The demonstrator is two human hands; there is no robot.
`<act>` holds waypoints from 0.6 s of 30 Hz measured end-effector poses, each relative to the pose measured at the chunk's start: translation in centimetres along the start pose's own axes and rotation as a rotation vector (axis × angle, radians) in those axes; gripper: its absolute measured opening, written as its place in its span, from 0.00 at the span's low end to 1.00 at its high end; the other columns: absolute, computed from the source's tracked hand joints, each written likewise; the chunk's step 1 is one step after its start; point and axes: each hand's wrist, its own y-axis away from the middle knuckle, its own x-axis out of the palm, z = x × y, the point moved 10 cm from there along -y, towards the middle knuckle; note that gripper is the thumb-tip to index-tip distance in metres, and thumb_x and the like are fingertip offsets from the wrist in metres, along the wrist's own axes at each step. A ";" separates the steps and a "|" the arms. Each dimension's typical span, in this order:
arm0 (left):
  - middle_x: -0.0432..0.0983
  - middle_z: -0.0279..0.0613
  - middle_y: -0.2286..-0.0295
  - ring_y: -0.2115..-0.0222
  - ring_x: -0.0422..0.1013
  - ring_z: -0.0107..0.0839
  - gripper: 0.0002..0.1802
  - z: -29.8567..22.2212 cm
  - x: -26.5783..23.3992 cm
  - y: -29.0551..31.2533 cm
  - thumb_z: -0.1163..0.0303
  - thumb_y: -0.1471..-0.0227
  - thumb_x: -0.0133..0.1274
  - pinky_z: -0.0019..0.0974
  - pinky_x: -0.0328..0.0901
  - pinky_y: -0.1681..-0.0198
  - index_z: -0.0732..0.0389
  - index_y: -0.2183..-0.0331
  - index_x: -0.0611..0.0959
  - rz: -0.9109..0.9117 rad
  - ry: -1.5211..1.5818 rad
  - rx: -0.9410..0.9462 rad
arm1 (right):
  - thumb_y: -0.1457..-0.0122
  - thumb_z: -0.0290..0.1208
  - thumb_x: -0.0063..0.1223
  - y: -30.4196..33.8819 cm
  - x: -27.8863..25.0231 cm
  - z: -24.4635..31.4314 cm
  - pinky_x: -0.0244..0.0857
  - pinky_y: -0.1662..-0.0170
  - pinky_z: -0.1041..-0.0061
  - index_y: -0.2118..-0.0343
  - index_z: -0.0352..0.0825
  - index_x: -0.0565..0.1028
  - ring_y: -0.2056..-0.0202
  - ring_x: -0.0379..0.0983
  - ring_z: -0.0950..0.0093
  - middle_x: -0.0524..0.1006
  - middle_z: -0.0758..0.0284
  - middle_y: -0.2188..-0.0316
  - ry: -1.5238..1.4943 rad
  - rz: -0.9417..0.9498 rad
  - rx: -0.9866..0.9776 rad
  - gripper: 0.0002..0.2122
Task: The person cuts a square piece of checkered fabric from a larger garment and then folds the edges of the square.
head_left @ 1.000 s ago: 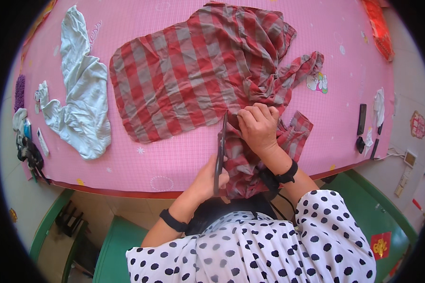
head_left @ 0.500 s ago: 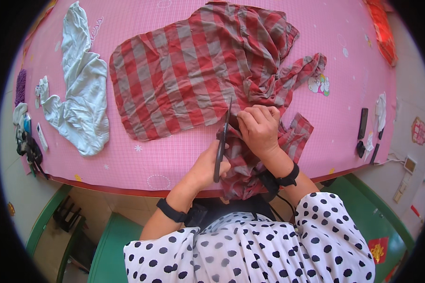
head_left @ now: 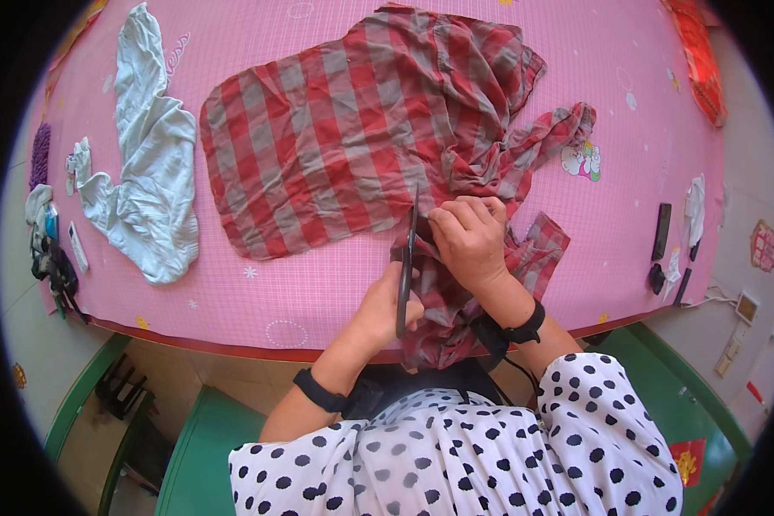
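Observation:
A red and grey checked shirt (head_left: pixel 318 142) lies spread and partly crumpled across the table, with one part running down to the near edge. My left hand (head_left: pixel 382 311) is closed around the handles of dark scissors (head_left: pixel 408 249), whose blades point away from me and rest at the cloth. Just right of the blades, my right hand (head_left: pixel 470 239) pinches a fold of the shirt, with its fingertips turned down into the fabric. Whether the blades are apart is hard to make out.
A pale blue garment (head_left: pixel 155 185) lies to the left on the pink tablecloth (head_left: pixel 258 305). Small items and a dark bundle (head_left: pixel 53 267) sit at the left edge. A black remote-like object (head_left: pixel 661 230) and white scraps lie at the right. Green chairs (head_left: pixel 211 443) stand by the near edge.
The scissors and my left hand have shifted slightly toward me and to the right. My right hand has barely moved and keeps its pinch on the shirt.

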 end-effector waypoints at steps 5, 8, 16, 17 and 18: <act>0.73 0.41 0.82 0.83 0.72 0.30 0.28 0.1 0.4 -0.2 0.72 0.57 0.53 0.32 0.67 0.77 0.73 0.53 0.68 -0.015 0.016 0.008 | 0.53 0.25 0.63 -0.1 0.1 -0.2 0.58 0.55 0.68 0.70 0.40 0.78 0.64 0.74 0.73 0.77 0.73 0.70 -0.019 0.017 -0.002 0.07; 0.74 0.42 0.80 0.83 0.71 0.30 0.28 0.0 0.7 0.1 0.74 0.56 0.51 0.30 0.67 0.77 0.71 0.51 0.66 -0.002 0.029 -0.009 | 0.53 0.25 0.63 -0.1 0.2 -0.2 0.57 0.54 0.68 0.70 0.40 0.78 0.64 0.74 0.73 0.77 0.73 0.70 -0.025 0.021 -0.006 0.07; 0.75 0.44 0.78 0.83 0.72 0.31 0.26 0.4 2.0 0.6 0.76 0.53 0.50 0.31 0.67 0.77 0.69 0.51 0.66 -0.017 0.121 -0.002 | 0.54 0.25 0.63 -0.3 0.0 0.1 0.57 0.54 0.68 0.70 0.40 0.77 0.65 0.74 0.74 0.77 0.74 0.71 -0.027 0.034 -0.032 0.07; 0.75 0.44 0.78 0.83 0.72 0.31 0.25 0.3 2.2 0.6 0.76 0.53 0.50 0.31 0.68 0.77 0.69 0.51 0.66 -0.026 0.132 -0.005 | 0.54 0.25 0.63 -0.3 0.1 0.1 0.57 0.54 0.68 0.71 0.40 0.77 0.65 0.74 0.74 0.77 0.74 0.71 -0.026 0.034 -0.034 0.07; 0.75 0.44 0.78 0.83 0.72 0.31 0.25 0.3 2.4 0.7 0.76 0.53 0.50 0.31 0.68 0.77 0.70 0.51 0.66 -0.036 0.143 -0.007 | 0.54 0.24 0.63 -0.2 0.1 0.1 0.57 0.54 0.68 0.71 0.40 0.77 0.65 0.74 0.74 0.77 0.74 0.71 -0.026 0.034 -0.038 0.07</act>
